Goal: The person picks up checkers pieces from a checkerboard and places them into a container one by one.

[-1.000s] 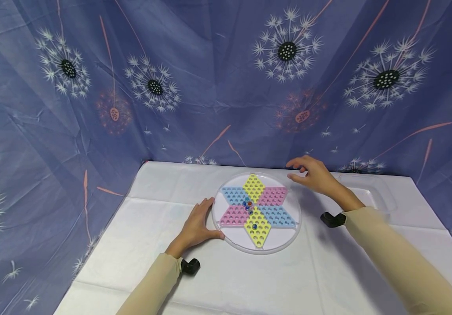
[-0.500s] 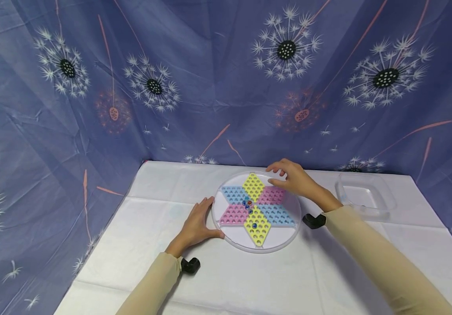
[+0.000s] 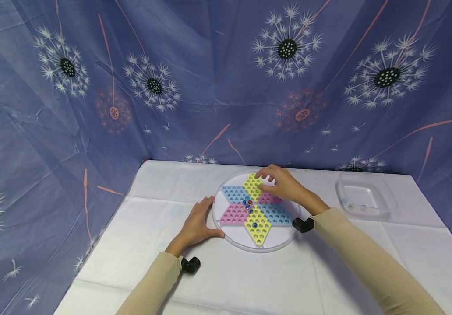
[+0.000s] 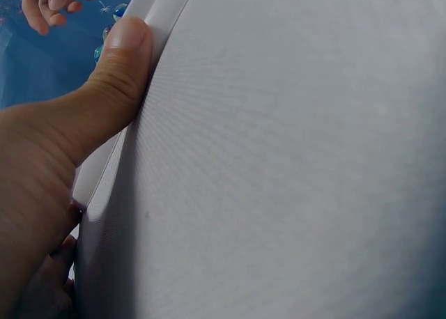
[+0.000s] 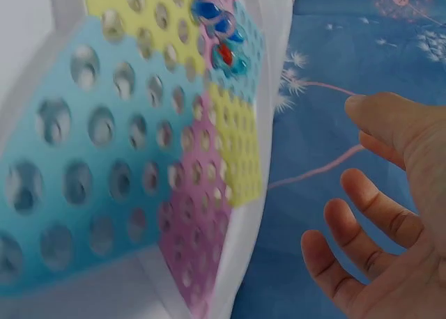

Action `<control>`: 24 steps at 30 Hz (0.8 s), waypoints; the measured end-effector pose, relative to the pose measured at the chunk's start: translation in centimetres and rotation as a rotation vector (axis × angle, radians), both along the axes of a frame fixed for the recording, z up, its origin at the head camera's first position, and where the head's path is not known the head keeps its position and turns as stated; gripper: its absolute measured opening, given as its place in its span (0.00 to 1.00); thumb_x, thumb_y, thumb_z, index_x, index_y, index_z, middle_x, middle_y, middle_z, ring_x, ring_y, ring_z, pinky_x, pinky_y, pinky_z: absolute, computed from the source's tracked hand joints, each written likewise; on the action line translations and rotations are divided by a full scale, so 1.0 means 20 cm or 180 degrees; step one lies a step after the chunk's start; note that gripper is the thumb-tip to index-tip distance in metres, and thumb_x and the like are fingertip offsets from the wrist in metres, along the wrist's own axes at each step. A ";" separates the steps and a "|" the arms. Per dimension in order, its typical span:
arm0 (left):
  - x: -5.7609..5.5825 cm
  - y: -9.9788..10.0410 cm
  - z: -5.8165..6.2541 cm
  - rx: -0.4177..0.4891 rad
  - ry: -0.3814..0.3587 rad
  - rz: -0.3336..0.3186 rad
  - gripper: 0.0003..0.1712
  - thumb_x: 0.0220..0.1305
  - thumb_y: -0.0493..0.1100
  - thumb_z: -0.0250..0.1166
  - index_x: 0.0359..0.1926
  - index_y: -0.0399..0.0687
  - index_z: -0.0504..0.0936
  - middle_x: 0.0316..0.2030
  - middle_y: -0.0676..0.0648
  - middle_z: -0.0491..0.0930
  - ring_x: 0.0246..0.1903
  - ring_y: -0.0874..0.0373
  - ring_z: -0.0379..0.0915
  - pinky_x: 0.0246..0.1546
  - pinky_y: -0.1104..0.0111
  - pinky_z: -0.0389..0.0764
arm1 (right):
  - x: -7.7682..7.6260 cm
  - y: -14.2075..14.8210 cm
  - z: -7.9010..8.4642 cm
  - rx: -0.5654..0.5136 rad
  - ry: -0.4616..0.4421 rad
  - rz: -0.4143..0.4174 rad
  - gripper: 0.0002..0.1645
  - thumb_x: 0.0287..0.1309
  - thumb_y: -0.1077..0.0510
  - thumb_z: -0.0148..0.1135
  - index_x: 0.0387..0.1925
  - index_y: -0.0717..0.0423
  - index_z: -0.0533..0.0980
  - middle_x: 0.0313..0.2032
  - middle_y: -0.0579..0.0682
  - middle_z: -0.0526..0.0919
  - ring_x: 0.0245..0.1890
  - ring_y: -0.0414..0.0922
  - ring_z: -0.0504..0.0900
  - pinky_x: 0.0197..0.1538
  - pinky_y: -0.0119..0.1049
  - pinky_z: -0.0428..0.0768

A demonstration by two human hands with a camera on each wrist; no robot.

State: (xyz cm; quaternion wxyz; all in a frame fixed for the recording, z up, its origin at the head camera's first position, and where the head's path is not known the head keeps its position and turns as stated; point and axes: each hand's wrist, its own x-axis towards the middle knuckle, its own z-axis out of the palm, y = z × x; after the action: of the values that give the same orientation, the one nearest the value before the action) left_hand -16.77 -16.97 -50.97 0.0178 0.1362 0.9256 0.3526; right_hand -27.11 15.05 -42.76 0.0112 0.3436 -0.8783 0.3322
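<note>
1 round white plastic board [image 3: 234,237] w/ a 6-point star is lying on the white-covered desk [image 3: 249,280], its holed diamonds counting 2 yellow [image 3: 258,235], 2 pink [image 3: 234,215], 2 blue [image 3: 279,214]. 1 blue glass marble [image 3: 255,225] is sitting in the near yellow diamond; several multicoloured glass marbles [image 3: 250,202] are clustering nr the centre, exact no. unclear. l hand [image 3: 197,223] is touching the board's l rim, fingers spreading, relaxed. r hand [image 3: 283,183] is hovering by the far yellow diamond, fingers [image 5: 382,207] curling loosely, released. 1 clear squarish plastic container [image 3: 372,212] is standing to the r.
</note>
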 end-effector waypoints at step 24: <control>0.00 0.00 0.00 0.0010 0.0021 0.0002 0.75 0.37 0.61 0.86 0.80 0.43 0.55 0.78 0.39 0.56 0.79 0.44 0.45 0.81 0.53 0.43 | 0.06 -0.12 -0.18 0.0319 -0.0336 0.0107 0.13 0.61 0.53 0.74 0.46 0.52 0.86 0.45 0.52 0.81 0.37 0.44 0.77 0.43 0.41 0.79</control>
State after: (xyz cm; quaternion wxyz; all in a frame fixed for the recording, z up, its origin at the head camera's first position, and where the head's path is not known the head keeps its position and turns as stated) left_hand -16.83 -16.96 -50.90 0.0144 0.1371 0.9252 0.3537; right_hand -25.85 12.65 -46.37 -0.0579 0.3405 -0.8873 0.3057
